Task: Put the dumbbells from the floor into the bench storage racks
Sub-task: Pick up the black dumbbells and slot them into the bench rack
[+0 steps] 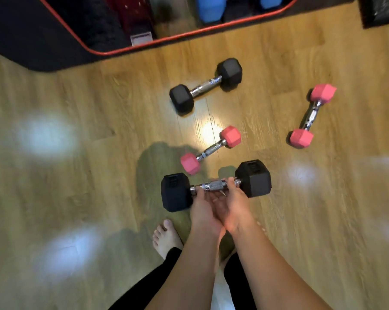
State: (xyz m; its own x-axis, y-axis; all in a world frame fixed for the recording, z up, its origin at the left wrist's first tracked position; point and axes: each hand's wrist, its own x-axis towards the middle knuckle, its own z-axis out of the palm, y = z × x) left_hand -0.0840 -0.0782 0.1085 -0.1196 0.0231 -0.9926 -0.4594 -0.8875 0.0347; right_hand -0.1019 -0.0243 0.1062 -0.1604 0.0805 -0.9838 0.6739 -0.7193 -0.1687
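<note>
Held dumbbell: while both hands meet under it, the black dumbbell (216, 185) is off the wooden floor (66, 175), bar level.
Left hand (203, 209): fingers curled round the chrome bar from below.
Right hand (235, 205): fingers wrapped on the bar beside the left fingers.
Beyond fingertips: near pink dumbbell (210, 149) on the floor.
Farther: second black dumbbell (206, 85).
Right of fingers: far pink dumbbell (312, 115).
Top: red-edged bench (144, 44), blue dumbbell heads (209, 7) inside.
</note>
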